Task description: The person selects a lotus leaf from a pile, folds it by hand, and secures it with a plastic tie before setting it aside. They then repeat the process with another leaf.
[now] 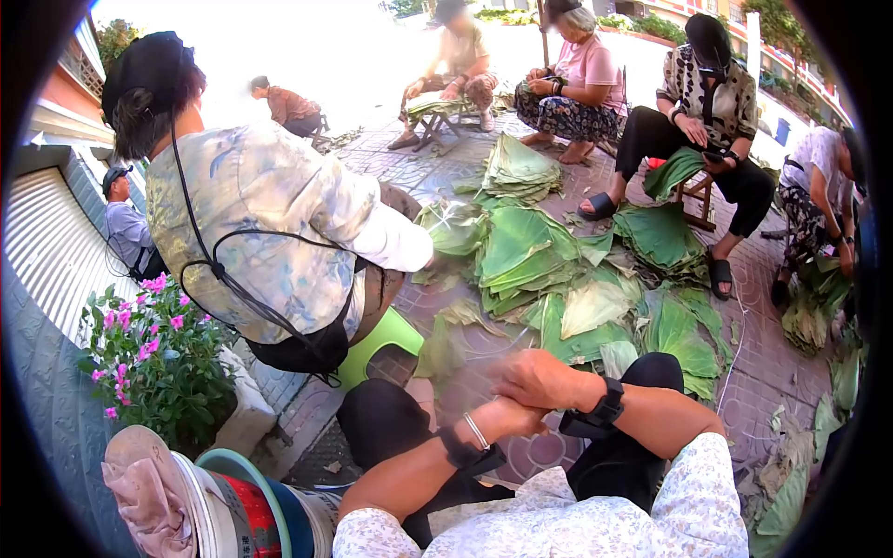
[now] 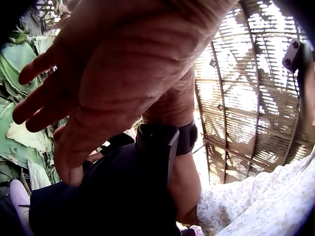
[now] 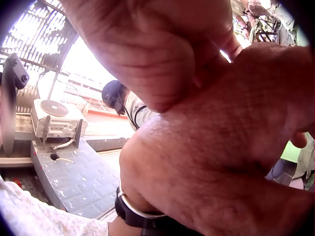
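Note:
My left hand (image 1: 502, 420) and right hand (image 1: 542, 377) cross over my lap, the right one above and overlapping the left in the head view. In the left wrist view the left hand (image 2: 113, 73) has its fingers stretched out and holds nothing. Seen from the right wrist, the right hand (image 3: 152, 49) lies against the back of the left hand (image 3: 221, 132), its fingers mostly hidden. A light bangle (image 1: 476, 431) circles my left wrist. The nearest things ahead are stacked big green leaves (image 1: 526, 256) on the paving, with paler, dry leaves (image 1: 595, 305) among them.
Close on the left, a person in a patterned jacket (image 1: 251, 223) sits on a green stool (image 1: 383, 344). Buckets (image 1: 233, 511) and a pink-flowered plant (image 1: 158, 363) stand at my left. Several people sit beyond the leaves, one holding a folded leaf (image 1: 674, 174).

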`<control>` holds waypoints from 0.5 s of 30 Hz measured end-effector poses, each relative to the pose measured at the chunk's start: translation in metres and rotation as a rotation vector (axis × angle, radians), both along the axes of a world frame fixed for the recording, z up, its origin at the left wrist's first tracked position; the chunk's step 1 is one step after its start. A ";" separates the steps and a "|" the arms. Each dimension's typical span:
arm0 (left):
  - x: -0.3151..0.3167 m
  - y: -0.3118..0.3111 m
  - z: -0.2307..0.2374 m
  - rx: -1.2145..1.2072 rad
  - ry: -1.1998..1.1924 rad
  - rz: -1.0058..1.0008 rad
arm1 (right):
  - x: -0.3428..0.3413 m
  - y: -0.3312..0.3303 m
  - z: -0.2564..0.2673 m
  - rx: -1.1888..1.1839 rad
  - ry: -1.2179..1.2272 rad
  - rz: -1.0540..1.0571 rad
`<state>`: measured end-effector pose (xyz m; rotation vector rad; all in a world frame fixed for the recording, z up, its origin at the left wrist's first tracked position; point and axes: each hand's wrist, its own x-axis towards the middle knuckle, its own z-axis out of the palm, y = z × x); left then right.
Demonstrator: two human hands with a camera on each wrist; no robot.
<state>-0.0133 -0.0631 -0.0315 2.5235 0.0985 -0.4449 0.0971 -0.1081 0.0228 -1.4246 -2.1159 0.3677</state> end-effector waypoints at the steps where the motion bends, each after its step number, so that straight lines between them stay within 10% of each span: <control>1: 0.001 0.001 -0.006 0.004 -0.013 -0.005 | 0.002 0.001 0.001 -0.002 -0.017 0.001; 15: 0.005 -0.002 -0.011 0.016 0.096 -0.025 | 0.004 0.002 -0.016 -0.012 0.011 0.043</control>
